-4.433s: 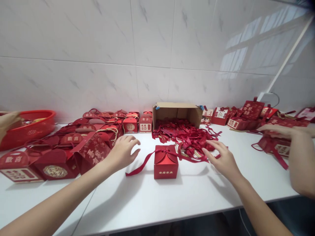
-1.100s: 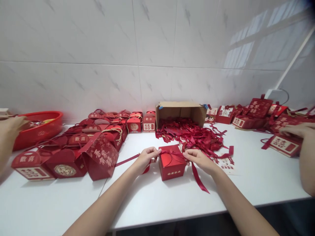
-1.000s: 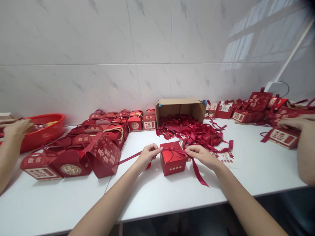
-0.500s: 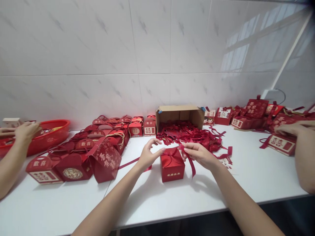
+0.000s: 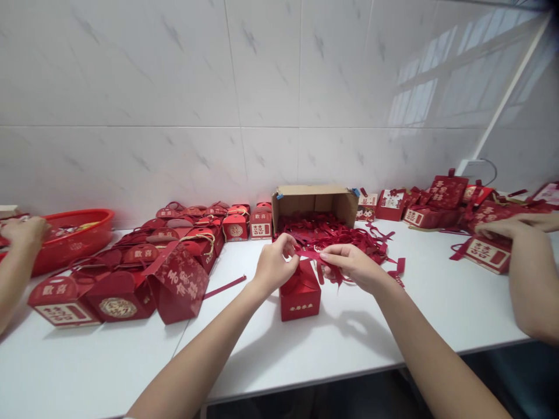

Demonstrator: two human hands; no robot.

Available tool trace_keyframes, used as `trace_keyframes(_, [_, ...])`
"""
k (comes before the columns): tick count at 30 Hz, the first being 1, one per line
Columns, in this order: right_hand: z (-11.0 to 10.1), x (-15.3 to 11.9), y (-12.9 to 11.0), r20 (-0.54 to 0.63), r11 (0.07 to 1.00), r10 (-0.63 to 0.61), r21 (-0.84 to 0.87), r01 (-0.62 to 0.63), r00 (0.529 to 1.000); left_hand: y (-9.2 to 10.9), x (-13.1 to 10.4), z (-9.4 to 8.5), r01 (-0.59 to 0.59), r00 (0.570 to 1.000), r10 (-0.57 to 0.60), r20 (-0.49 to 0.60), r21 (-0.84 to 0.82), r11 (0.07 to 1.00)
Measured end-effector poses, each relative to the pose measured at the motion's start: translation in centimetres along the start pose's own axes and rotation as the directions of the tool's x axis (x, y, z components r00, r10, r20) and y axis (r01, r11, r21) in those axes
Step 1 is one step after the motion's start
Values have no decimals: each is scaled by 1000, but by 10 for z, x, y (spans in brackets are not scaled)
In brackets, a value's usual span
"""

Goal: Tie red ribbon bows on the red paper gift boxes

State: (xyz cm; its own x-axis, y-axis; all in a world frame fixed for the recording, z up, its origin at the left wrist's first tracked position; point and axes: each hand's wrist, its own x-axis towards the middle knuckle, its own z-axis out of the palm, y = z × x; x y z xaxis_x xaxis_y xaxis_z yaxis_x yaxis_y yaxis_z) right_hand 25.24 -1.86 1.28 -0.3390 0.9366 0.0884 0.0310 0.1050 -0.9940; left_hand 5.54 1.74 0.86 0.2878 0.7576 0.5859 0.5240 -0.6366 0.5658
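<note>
A small red gift box (image 5: 299, 301) with gold lettering stands upright on the white table in front of me. Just above its top, my left hand (image 5: 276, 265) pinches one part of a dark red ribbon (image 5: 311, 254). On the other side my right hand (image 5: 349, 266) has its fingers closed on the same ribbon, which stretches between both hands. Loose ribbon hangs below my right fingers. Part of the box's top is hidden behind my left hand and the ribbon.
Behind my hands lies an open cardboard box (image 5: 314, 191) spilling red ribbons. Rows of finished-looking red boxes (image 5: 120, 299) and a red basin (image 5: 74, 244) are at left. Other people's hands reach in at the far left and over a box (image 5: 487, 254) at right.
My left hand has closed on the ribbon and moved slightly right. The ribbon now spans between my hands above the box. The whole view has shifted a little.
</note>
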Motion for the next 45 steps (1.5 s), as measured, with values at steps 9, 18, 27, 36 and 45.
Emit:
trace_keyframes(9, [20,9,12,-136,981,-5,-191,-21,991,9,-3,-4,59,997,-62,-43,-72,996])
trace_keyframes(18, [44,28,37,-205,923,-271,-333,194,940,1,-3,-20,104,993,-90,77,-212,972])
trace_keyframes(27, [46,27,44,-213,922,-299,-317,223,930,-46,-17,-25,518,820,-429,380,-170,838])
trace_keyframes(36, [55,34,50,-373,944,-240,-303,126,896,-38,-23,-43,415,832,-285,475,-192,889])
trace_keyframes(45, [59,29,46,-429,929,-255,-358,96,866,-24,-22,-53,37,942,-34,333,-4,999])
